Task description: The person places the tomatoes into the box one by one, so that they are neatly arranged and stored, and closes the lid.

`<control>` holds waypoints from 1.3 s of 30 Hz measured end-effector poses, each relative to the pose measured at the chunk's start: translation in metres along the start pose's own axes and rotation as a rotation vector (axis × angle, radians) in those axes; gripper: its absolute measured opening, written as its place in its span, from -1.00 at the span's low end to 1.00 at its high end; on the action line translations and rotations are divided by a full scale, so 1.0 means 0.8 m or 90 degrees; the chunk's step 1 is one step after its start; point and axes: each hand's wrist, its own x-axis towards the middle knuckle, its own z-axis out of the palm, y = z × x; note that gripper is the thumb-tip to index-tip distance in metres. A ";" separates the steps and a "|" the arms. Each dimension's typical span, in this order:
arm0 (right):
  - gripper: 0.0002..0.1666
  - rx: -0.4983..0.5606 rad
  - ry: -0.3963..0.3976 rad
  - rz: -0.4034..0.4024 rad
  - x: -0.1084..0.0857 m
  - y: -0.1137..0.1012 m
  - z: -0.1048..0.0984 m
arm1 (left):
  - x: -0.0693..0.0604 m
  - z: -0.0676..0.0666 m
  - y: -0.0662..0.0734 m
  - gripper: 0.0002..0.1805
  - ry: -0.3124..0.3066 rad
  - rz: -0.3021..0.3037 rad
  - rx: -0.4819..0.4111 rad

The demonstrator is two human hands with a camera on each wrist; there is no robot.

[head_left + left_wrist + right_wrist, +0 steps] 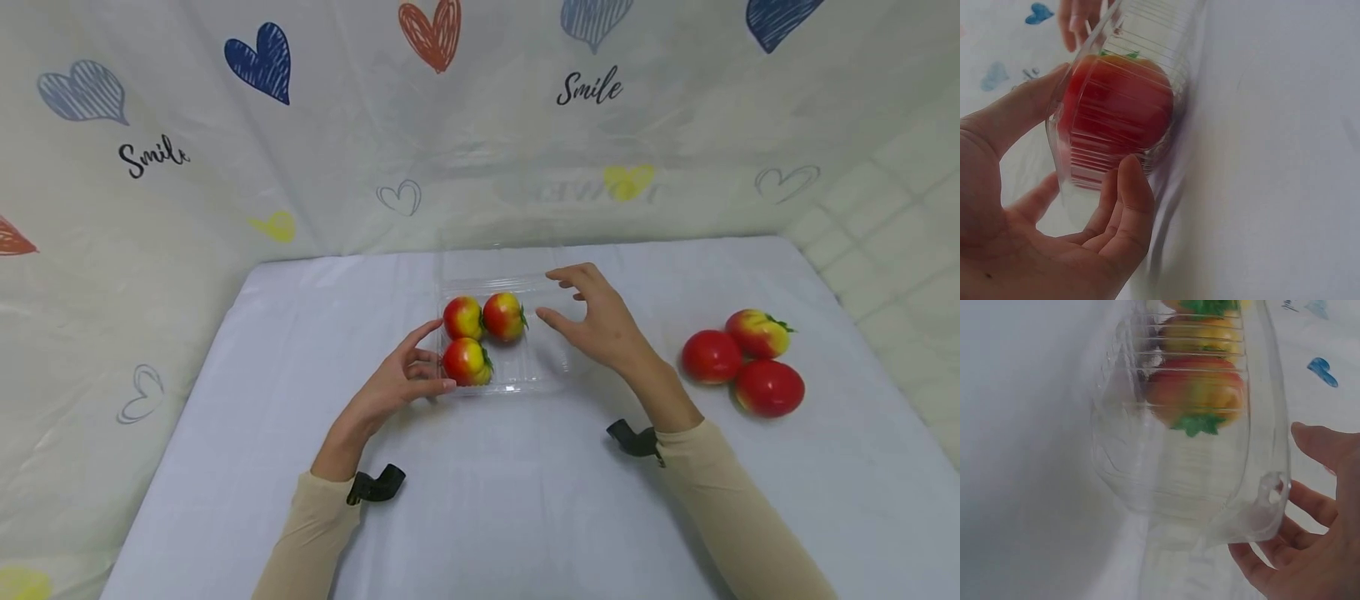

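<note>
A clear plastic clamshell box lies open on the table, its lid folded back toward the wall. Three red-and-yellow tomato-like fruits with green leafy tops sit in its left part. My left hand holds the box's left side, thumb at the near corner and a finger farther back along the rim; in the left wrist view a red fruit shows through the ribbed wall. My right hand is spread by the box's right edge and holds nothing; whether its fingers touch the rim I cannot tell.
Three more fruits, red and red-yellow, lie grouped on the table to the right of my right forearm. A white cloth covers the table. Behind it hangs a pale sheet printed with hearts and words.
</note>
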 end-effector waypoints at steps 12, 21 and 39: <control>-0.40 0.028 0.026 -0.007 -0.011 0.005 -0.009 | -0.003 -0.001 -0.003 -0.02 -0.002 -0.011 0.001; -0.42 0.005 0.031 0.009 -0.017 0.011 -0.019 | -0.001 0.000 -0.001 -0.01 0.004 -0.010 0.004; -0.43 -0.013 0.048 0.020 -0.037 0.027 -0.041 | 0.002 -0.001 -0.001 -0.01 -0.005 -0.006 -0.010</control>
